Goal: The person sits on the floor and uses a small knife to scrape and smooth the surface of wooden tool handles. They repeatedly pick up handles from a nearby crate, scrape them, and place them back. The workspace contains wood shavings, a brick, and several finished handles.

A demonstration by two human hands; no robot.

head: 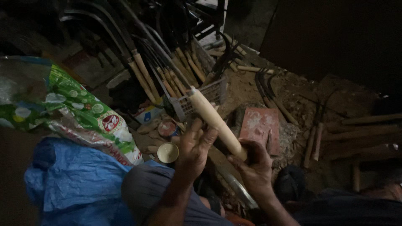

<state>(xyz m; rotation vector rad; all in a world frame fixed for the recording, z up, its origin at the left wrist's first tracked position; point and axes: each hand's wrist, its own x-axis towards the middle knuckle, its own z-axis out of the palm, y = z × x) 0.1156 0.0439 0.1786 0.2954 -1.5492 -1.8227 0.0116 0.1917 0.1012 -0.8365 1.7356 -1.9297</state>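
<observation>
Hands are working one pale wooden handle (pixel 215 121): the right hand (pixel 253 161) is gripping its near end in a closed fist, while the left hand (pixel 194 146) is resting half-spread against its middle, fingers loosely curled. By its look, the handle is already shaped and smooth but is carrying no blade yet. Just beyond its far tip, a grey plastic basket (pixel 209 94) of finished sickles is crowding the space; a blue tarp (pixel 75 175) is hemming the left, leaving open dirt floor only to the right.

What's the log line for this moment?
right hand: grips wooden handle | left hand: fingers open against handle | basket of sickles behind
</observation>
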